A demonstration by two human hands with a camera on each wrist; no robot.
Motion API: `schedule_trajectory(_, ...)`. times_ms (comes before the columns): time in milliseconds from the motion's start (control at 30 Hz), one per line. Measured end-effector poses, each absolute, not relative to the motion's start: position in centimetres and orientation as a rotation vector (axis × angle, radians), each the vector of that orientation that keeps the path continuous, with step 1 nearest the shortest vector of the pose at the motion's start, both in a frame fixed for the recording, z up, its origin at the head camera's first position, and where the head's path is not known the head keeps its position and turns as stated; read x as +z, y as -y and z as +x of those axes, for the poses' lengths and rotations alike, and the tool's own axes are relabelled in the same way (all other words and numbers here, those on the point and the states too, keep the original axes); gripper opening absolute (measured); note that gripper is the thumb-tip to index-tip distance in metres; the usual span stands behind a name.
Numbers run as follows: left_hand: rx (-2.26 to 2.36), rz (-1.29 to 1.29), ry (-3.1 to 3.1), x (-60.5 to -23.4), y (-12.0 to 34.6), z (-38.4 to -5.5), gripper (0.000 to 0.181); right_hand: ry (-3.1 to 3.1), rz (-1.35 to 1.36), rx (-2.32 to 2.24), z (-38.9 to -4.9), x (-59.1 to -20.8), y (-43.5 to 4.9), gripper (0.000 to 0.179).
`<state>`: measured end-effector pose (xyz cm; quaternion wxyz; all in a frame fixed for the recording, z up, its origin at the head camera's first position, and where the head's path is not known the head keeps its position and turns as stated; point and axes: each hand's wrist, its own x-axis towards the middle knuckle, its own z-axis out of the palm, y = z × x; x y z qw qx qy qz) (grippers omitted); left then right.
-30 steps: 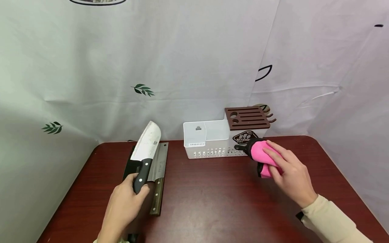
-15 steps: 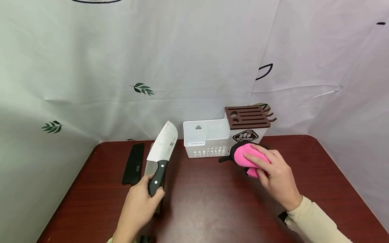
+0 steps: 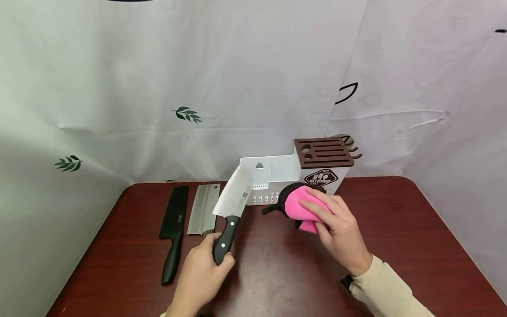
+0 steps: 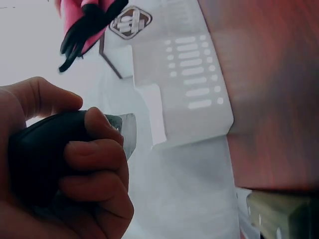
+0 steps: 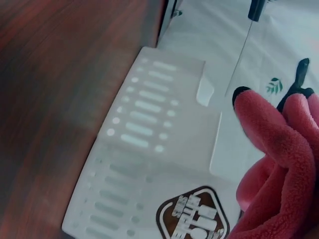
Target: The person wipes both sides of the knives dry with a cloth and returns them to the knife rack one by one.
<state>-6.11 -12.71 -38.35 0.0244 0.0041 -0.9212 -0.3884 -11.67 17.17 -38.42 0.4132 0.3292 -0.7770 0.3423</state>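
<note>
My left hand (image 3: 200,275) grips the black riveted handle of a broad kitchen knife (image 3: 235,193), its blade tilted up and away over the table. The left wrist view shows the fingers curled round that handle (image 4: 47,134). On the right, my right hand (image 3: 341,233) holds a bunched pink cloth (image 3: 301,204) with black edging and a black loop. This cloth (image 5: 279,134) is in folds in the right wrist view. Knife and cloth are apart, both in front of the white rack. Blade and cloth overlap parts of the rack in the head view.
At the back wall stands a white kitchen rack (image 3: 283,169) with a brown slotted top (image 3: 325,152) and side hooks. A black knife (image 3: 174,220) and a cleaver (image 3: 203,209) lie on the left of the dark red table (image 3: 273,273). The left hand partly hides the cleaver's handle.
My left hand has carried the knife to the right, uncovering the black knife. My right hand has brought the pink cloth to the left, so the two are closer together.
</note>
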Motion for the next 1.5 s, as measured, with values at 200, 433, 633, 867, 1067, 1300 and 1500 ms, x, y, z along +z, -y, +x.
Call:
schedule_trajectory(200,-1.167,-0.033,2.867,-38.8,11.6,-5.9,0.043,1.948,0.884,0.854,-11.6,-38.0,-15.8,0.026)
schedule_trajectory(433,-1.163,-0.093,2.894,-39.0,10.7,-5.7,0.044,1.91,0.914,0.893,-11.3,-37.6,-14.2,0.038)
schedule_trajectory(633,-1.177,-0.122,2.901,-39.0,10.2,-5.6,0.044,1.892,0.992,0.934,-11.3,-37.7,-13.0,0.041)
schedule_trajectory(867,-1.152,-0.221,2.867,-39.5,9.6,-5.3,0.042,1.938,1.136,0.908,-11.1,-37.6,-11.9,0.031)
schedule_trajectory(1067,-1.108,-0.272,2.828,-39.9,9.4,-5.1,0.033,2.061,1.184,0.826,-11.1,-37.6,-11.2,0.042)
schedule_trajectory(1300,-1.106,-0.299,2.779,-40.2,9.4,-5.1,0.03,2.162,1.177,0.763,-11.1,-37.8,-11.0,0.04)
schedule_trajectory(1500,-1.161,-0.348,2.77,-40.2,9.1,-5.0,0.035,2.201,1.106,0.696,-11.3,-37.7,-10.8,0.036)
